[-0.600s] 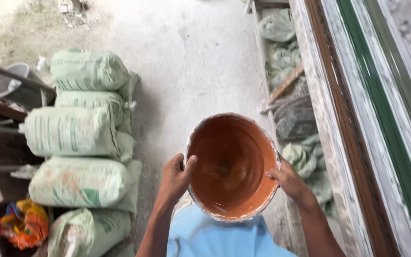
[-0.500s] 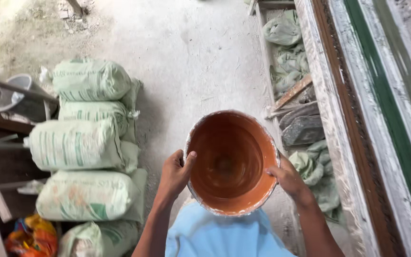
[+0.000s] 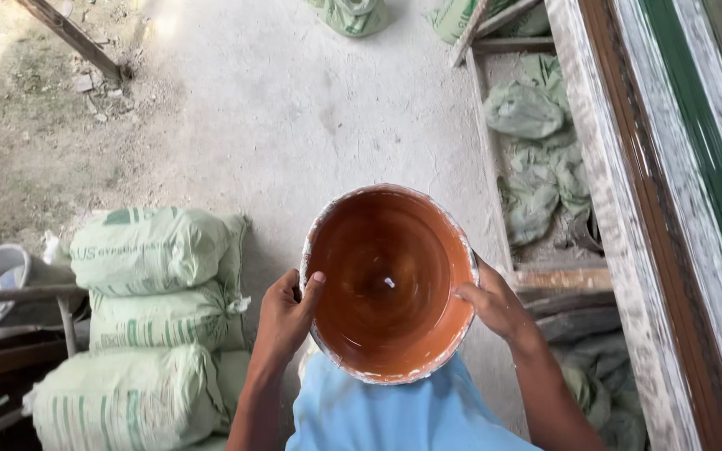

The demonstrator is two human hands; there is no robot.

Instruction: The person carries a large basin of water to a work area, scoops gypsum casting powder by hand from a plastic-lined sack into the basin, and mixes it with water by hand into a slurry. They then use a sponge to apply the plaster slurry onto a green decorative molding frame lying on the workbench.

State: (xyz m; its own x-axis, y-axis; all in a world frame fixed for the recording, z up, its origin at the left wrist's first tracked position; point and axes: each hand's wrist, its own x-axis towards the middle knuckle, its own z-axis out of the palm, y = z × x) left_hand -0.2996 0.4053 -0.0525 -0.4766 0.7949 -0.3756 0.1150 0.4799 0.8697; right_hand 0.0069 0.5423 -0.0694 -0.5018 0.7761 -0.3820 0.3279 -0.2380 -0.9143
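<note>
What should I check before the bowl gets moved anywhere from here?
1. Left hand on the bowl: ok, thumb over the rim.
2. Right hand on the opposite side: ok.
3. Bowl level: ok, roughly; rim tipped slightly.
4. Contents: cannot tell; the orange inside looks wet and glossy, depth unclear.
5. Floor ahead: ok, bare concrete.
6. Sides: not ok; stacked sacks on the left, a trough of crumpled bags on the right.

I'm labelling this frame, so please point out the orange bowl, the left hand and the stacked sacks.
orange bowl [image 3: 382, 276]: head view, inner wall.
left hand [image 3: 284, 316]: head view, back of hand.
stacked sacks [image 3: 152, 250]: head view, top sack's face.
</note>
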